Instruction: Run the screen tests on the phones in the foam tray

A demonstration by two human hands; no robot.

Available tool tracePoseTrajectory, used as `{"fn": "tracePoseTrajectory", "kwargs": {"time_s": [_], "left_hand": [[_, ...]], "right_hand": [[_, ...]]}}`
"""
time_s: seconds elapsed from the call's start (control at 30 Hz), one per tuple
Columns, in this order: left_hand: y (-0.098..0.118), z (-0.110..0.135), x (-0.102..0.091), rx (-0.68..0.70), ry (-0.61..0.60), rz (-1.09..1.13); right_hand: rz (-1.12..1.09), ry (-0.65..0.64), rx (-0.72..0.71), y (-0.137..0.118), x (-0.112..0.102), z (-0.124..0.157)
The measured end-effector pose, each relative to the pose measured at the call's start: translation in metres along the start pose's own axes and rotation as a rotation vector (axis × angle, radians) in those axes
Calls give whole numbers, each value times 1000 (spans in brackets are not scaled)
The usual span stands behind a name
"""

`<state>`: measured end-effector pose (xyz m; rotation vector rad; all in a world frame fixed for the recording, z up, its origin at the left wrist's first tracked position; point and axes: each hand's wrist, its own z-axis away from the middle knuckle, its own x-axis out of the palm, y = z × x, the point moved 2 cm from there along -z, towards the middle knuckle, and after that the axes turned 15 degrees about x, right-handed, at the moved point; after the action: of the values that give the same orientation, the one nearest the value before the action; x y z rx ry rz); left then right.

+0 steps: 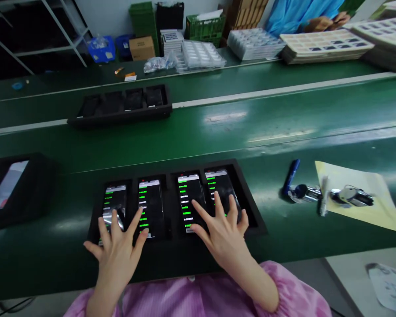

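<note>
Several smartphones lie face up in a black foam tray (168, 185) right in front of me, their dark screens lit with green and white text lines. My left hand (117, 246) is spread over the leftmost phone (115, 198) and the second phone (153, 207), a finger at the edge of that second screen. Fingers apart, my right hand (226, 233) reaches over the third phone (189, 193) and the rightmost phone (222, 180). Its fingertips rest on or just above the screens; exact contact is hard to tell. Neither hand grips anything.
Another black tray (125, 115) sits across the belt, and a third with phones (11, 185) is at left. On the right lie a blue marker (291, 176), shiny metal items and yellow paper (379, 185). Behind, a person in blue (297, 15) works beside stacked trays (323, 44).
</note>
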<state>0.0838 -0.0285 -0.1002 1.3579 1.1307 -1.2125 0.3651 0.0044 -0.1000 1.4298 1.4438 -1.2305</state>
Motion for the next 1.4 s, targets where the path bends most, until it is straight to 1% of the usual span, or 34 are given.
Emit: {"fn": "tracePoseTrajectory", "kwargs": {"time_s": [0.03,0.1,0.2,0.27,0.33,0.4,0.5,0.57,0.67,0.8,0.87,0.93,1.0,1.1,1.13,1.2,1.3,1.37,1.4], "left_hand": [[1,5,2,9,-19,-1],[-4,21,3,48,-53,9],[-21,51,-8,132,-66,79],[-33,61,-18,143,1,138],[-39,56,-25,143,112,184],[-37,40,-24,163,198,216],[-25,13,-15,198,250,214],[-17,1,-10,219,262,176],[-14,-4,-8,222,272,114],[-22,-4,-9,187,272,30],[-21,-10,-9,180,237,5],[-14,-20,-10,186,205,4],[-4,-31,-11,187,178,10],[4,-41,-12,166,127,11],[3,-41,-12,154,111,17],[-7,-38,-12,102,114,34],[-35,-27,-15,-60,196,17],[-53,-20,-18,-146,195,-13],[-58,-17,-18,-165,183,-23]], "right_hand": [[20,-3,-4,-6,0,9],[37,-9,-20,-6,-3,26],[-32,-34,-96,16,-18,41],[-119,-18,-91,39,-32,36],[-214,28,-31,59,-40,20],[-275,67,9,71,-40,0],[-267,75,-17,73,-27,-25],[-245,62,-49,69,-16,-36],[-190,61,-63,63,-6,-46],[-104,101,-37,50,-1,-52],[-151,80,-99,36,2,-54],[-187,57,-186,19,5,-56],[-192,63,-240,6,6,-58],[-258,133,-251,3,-1,-57],[-293,150,-250,7,-5,-55],[-353,168,-238,19,-12,-49],[-395,159,-173,43,-17,-38],[-368,143,-112,55,-19,-34],[-340,140,-88,59,-20,-31]]}}
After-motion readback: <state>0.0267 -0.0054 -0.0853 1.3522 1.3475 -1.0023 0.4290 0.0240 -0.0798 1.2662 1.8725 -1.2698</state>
